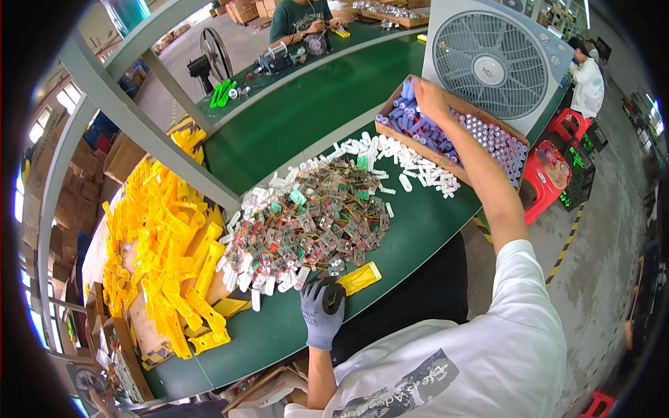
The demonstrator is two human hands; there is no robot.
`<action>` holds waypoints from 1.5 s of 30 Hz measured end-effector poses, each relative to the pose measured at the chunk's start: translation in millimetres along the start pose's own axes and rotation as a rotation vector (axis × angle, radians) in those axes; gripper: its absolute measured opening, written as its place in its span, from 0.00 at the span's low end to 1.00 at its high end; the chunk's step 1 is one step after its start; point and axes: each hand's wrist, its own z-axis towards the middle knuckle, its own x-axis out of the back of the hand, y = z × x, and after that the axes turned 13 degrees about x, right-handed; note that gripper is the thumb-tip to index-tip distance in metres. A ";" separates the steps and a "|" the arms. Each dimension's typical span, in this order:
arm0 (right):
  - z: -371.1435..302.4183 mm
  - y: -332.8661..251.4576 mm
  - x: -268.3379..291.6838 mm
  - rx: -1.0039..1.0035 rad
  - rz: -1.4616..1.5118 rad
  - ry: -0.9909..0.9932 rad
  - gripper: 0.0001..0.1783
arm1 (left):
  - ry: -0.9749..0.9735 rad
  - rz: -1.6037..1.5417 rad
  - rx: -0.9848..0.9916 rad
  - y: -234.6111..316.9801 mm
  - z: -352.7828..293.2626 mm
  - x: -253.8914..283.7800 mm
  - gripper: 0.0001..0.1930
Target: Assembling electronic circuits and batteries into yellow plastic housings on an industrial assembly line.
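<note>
My left hand (323, 313), in a grey glove with dark patches, is at the table's near edge. Its fingers close at the left end of a long yellow plastic housing (361, 278), whose open hollow side faces up. Stretched far out to the right, my bare right hand (431, 101) reaches over a cardboard box (425, 144) of cylindrical battery cells (491, 136). Its fingers curl round a purple-blue battery cell (408, 88) at the box's far left corner; part of the grip is hidden by the hand.
Between my hands lies a heap of small wired circuit boards (313, 216), fringed by white plastic pieces (418, 167). Yellow housings (167, 251) pile up at left beside a grey metal post (153, 125). A box fan (488, 66) stands behind the cells. Across the table a person (300, 21) works.
</note>
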 end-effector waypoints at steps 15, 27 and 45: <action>-35.2 -106.1 49.5 0.075 0.298 -0.714 0.19 | 0.010 -0.005 -0.001 6.7 -0.9 1.3 0.10; -32.1 10.8 57.0 0.081 -0.531 -0.487 0.27 | 0.020 0.013 0.003 8.7 2.3 1.9 0.10; 28.2 -23.0 66.1 0.124 -0.034 -0.408 0.26 | -0.021 0.011 -0.006 6.6 4.3 1.6 0.10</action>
